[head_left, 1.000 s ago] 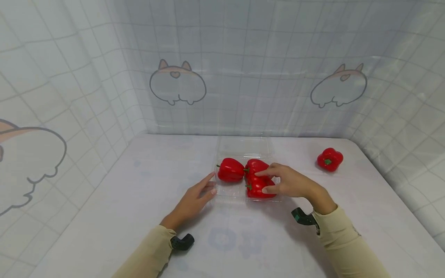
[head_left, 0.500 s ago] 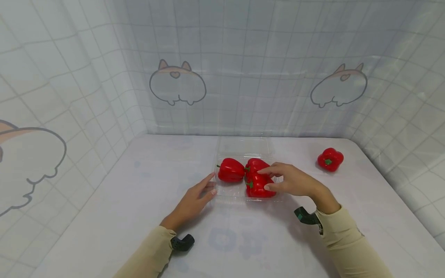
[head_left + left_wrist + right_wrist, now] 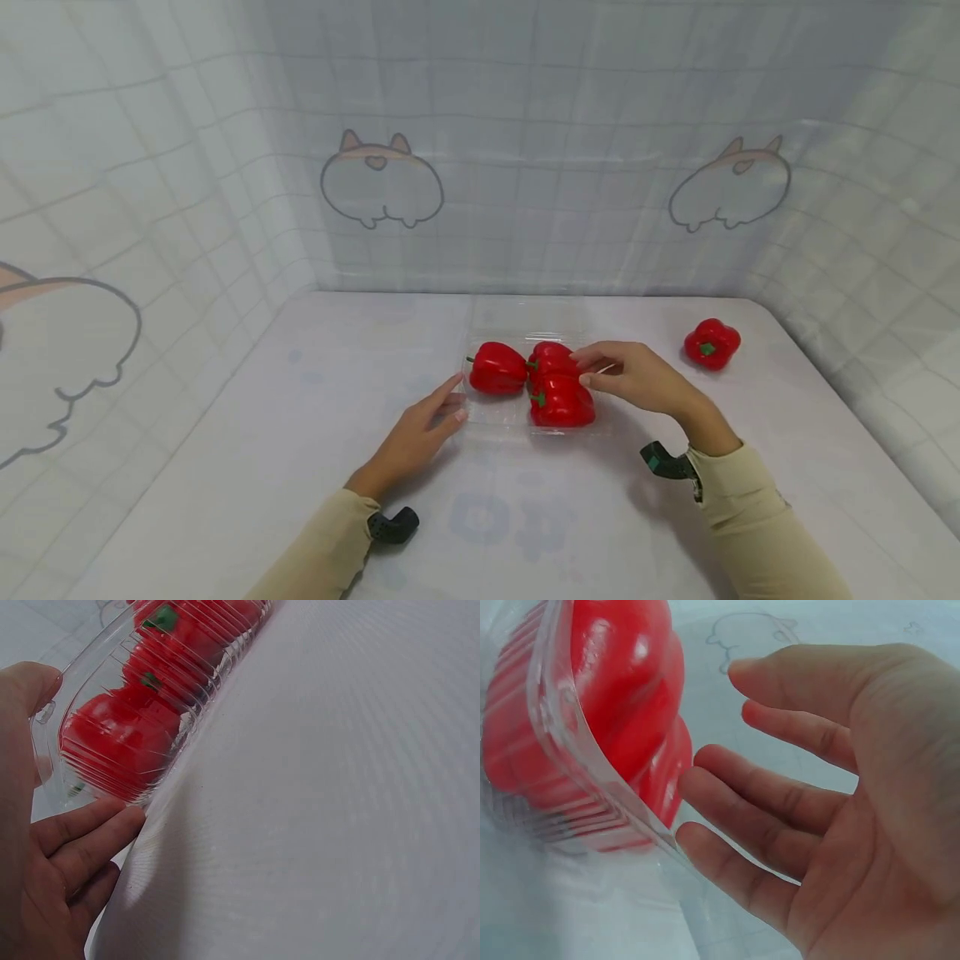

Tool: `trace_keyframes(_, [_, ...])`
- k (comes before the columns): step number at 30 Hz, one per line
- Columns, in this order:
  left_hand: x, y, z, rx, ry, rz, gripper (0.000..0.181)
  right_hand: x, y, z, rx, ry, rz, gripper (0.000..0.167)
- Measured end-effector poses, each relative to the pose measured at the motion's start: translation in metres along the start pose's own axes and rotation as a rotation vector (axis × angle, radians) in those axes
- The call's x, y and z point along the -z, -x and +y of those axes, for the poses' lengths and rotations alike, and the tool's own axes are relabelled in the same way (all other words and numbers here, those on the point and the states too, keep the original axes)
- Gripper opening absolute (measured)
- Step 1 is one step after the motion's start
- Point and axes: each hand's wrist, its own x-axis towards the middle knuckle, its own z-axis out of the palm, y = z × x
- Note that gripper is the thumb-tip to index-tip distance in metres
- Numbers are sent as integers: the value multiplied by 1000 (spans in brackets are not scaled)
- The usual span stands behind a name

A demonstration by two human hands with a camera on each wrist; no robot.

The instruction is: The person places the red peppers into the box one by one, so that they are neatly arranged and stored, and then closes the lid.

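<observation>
"Right wrist view: grip of the right hand (image 3: 885, 802)?"

"Fingers loosely bent and spread, nothing held. Fingertips just beside the right side of the clear container (image 3: 495, 411); touching or slightly apart, cannot tell."

"And the left hand (image 3: 414, 429)?"

"Fingers relaxed, wrapped round nothing; fingertips at the container's left wall. Probably placed there to steady thin, light plastic."

"Contents?"

"Three red peppers inside the container: left pepper (image 3: 498, 368), far-right pepper (image 3: 551, 358), near-right pepper (image 3: 564, 407). All on their sides, stems toward the container's left; likely laid so for a low fit within shallow walls."

"Lid (image 3: 528, 315)?"

"Folded back behind the container, presumably for access from above."

"Anything farther out?"

"Fourth pepper (image 3: 711, 346) on the white table (image 3: 322, 392), well to the right of the container. Reason for the spacing unclear; perhaps just to leave room for the right arm. Printed curtain (image 3: 525, 183) upright behind the container."
</observation>
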Motion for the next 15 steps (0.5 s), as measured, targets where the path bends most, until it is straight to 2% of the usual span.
trace_keyframes(6, [-1,0,3,19,-2,6,63,17,4,14,-8,-77,83,37])
trace_keyframes(10, [-1,-1,2,14,3,5,63,37,16,27,-32,-151,193,36])
trace_keyframes(15, [-2,-1,-1,11,6,5,63,61,34,42,-83,-167,329,40])
